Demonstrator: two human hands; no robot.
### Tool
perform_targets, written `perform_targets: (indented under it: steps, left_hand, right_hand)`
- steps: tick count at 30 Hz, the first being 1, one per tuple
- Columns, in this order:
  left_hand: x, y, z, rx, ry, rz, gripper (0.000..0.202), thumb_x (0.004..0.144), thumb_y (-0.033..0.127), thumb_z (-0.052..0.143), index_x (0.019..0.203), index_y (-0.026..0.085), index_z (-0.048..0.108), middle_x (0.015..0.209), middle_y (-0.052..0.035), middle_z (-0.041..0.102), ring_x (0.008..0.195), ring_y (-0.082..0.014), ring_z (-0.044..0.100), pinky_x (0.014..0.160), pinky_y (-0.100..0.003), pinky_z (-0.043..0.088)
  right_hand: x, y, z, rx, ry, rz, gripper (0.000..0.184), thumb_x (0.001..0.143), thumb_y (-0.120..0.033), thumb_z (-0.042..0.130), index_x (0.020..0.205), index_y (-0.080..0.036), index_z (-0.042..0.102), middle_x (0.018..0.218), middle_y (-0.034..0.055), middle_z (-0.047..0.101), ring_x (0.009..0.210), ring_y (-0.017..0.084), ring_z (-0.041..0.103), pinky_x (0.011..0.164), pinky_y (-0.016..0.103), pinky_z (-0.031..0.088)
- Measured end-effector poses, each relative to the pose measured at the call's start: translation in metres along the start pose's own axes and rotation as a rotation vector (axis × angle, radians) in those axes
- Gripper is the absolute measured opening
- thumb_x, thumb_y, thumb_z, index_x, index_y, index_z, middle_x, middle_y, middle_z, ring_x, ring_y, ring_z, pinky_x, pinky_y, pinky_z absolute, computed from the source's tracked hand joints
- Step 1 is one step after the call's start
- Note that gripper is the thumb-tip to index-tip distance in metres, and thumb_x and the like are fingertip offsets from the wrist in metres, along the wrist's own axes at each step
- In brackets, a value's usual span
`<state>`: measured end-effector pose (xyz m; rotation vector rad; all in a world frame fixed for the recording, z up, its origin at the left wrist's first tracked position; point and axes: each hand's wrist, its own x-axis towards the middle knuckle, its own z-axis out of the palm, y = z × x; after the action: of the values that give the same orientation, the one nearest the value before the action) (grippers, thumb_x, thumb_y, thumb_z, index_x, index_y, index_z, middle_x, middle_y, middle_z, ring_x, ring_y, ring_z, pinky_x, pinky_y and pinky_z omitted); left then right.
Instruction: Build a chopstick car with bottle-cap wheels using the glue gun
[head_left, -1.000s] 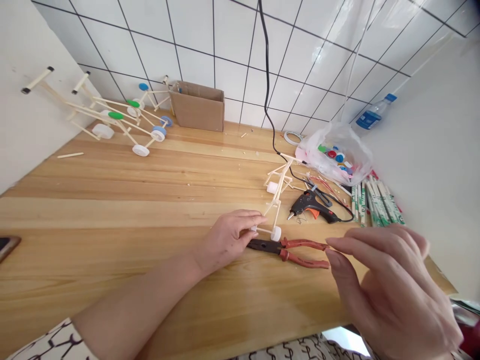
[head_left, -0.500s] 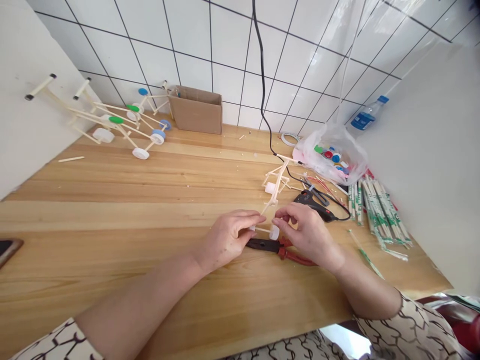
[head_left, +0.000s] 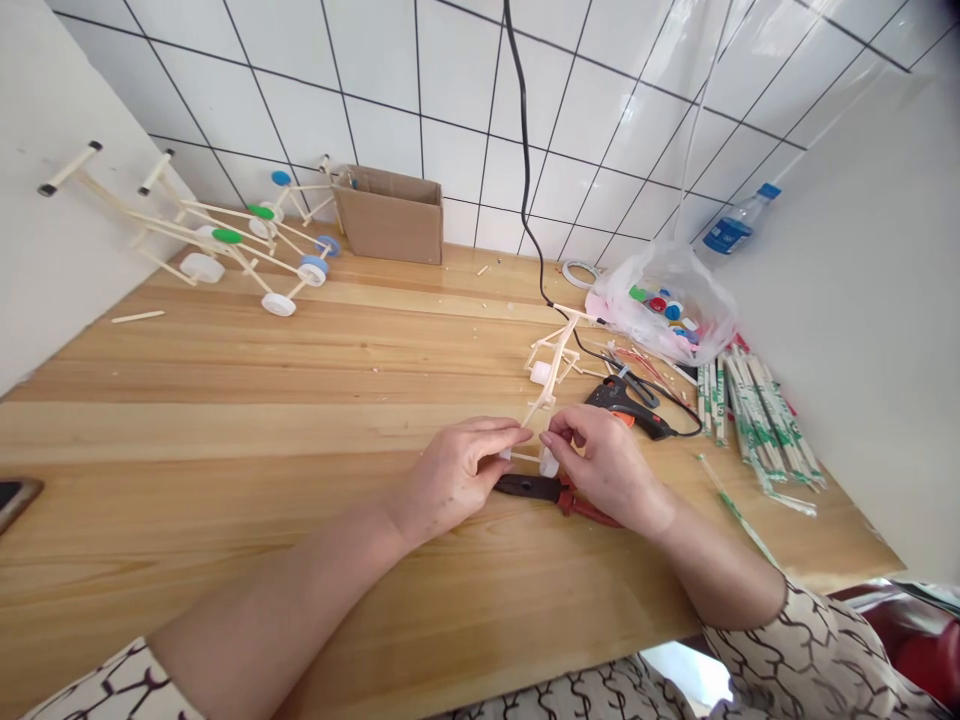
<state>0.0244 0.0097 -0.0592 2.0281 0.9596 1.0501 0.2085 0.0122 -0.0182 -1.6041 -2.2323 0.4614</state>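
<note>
A small tricycle model made of wooden sticks stands on the table, its thin axle toward me. My left hand pinches the white bottle cap at the axle's left end, which is mostly covered by the fingers. At the other end, the fingertips of my right hand are closed on the upper edge of a second white bottle cap. Pliers with red handles lie just below the axle, partly under my right hand. A black glue gun rests beyond that hand.
Finished-looking stick tricycles stand at the left by a cardboard box. At the right are a plastic bag of bottle caps, wrapped chopsticks and a water bottle. A phone lies at the left edge.
My right hand has shifted slightly left, its fingertips now closer over the right cap. My left hand keeps its pinch. The view has moved a little.
</note>
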Motion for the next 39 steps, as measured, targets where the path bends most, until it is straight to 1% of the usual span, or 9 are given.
perform_targets:
  steps: [12,16,21,31,39]
  left_hand:
    - [-0.0004,0.0018,-0.0006,0.029,-0.005,-0.003,0.035,0.074,0.004,0.056,0.105,0.018,0.065,0.106,-0.0077,0.067,0.097,-0.0171,0.062,0.089,-0.03,0.05]
    - [-0.0002,0.0021,-0.0006,0.037,-0.015,-0.008,0.036,0.074,0.003,0.056,0.105,0.019,0.065,0.107,-0.0064,0.067,0.098,-0.0174,0.062,0.09,-0.031,0.049]
    - [-0.0006,0.0009,0.0006,0.027,-0.006,-0.004,0.035,0.074,0.004,0.056,0.105,0.018,0.065,0.106,-0.0053,0.067,0.098,-0.017,0.062,0.09,-0.03,0.049]
    - [-0.0008,0.003,-0.0005,0.048,-0.012,-0.028,0.034,0.075,0.006,0.056,0.104,0.021,0.066,0.105,-0.0034,0.068,0.096,-0.017,0.063,0.089,-0.031,0.05]
    - [-0.0009,0.002,0.0003,0.05,-0.01,-0.021,0.034,0.075,0.005,0.056,0.104,0.019,0.066,0.105,-0.0042,0.068,0.097,-0.0173,0.063,0.09,-0.03,0.049]
  right_hand:
    - [-0.0001,-0.0001,0.0006,-0.013,0.011,-0.033,0.012,0.079,-0.019,0.053,0.066,-0.018,0.052,0.062,-0.0007,0.056,0.06,0.013,0.048,0.059,0.024,0.034]
    - [-0.0005,0.0006,0.0008,-0.018,0.024,-0.039,0.012,0.079,-0.019,0.054,0.067,-0.018,0.053,0.061,-0.0007,0.056,0.06,0.013,0.049,0.059,0.024,0.035]
    - [-0.0004,0.0005,0.001,-0.03,0.032,-0.059,0.012,0.079,-0.019,0.053,0.067,-0.018,0.054,0.062,-0.0004,0.056,0.06,0.013,0.05,0.06,0.024,0.035]
    - [-0.0006,0.0,0.0006,-0.028,0.034,-0.065,0.013,0.079,-0.017,0.054,0.066,-0.018,0.052,0.061,-0.001,0.054,0.06,0.012,0.048,0.059,0.024,0.033]
    - [-0.0008,-0.0004,0.0007,-0.036,0.039,-0.068,0.013,0.078,-0.016,0.054,0.065,-0.017,0.051,0.061,-0.0011,0.054,0.06,0.012,0.047,0.059,0.023,0.032]
